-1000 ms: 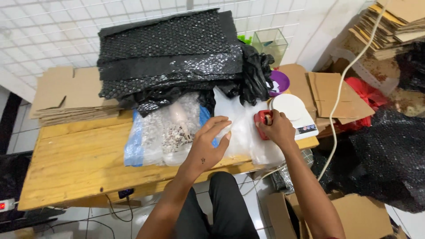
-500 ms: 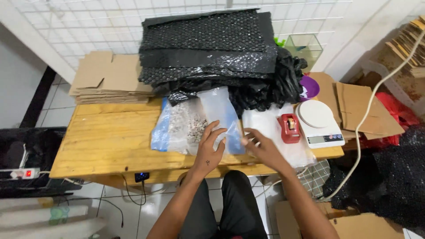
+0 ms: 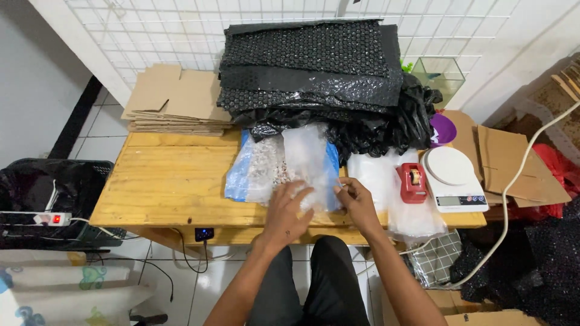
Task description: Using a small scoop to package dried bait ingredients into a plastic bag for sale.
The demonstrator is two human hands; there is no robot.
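Observation:
A clear plastic bag (image 3: 284, 163) with small bits inside lies on the wooden table (image 3: 169, 187), on top of a blue-edged bag. My left hand (image 3: 289, 212) rests flat on its near edge, fingers spread. My right hand (image 3: 355, 202) pinches the bag's right near corner between finger and thumb. A red tape dispenser (image 3: 412, 181) stands on clear bags just right of my right hand, apart from it.
A tall pile of black bubble wrap (image 3: 314, 66) fills the table's back. Flattened cardboard (image 3: 175, 99) is stacked at the back left. A white kitchen scale (image 3: 453, 178) sits at the right end, with a cable (image 3: 513, 199) and cardboard beyond it.
My right hand has left the red tape dispenser and moved left to the clear bag. My left hand slid toward the bag's near edge. The view swung left.

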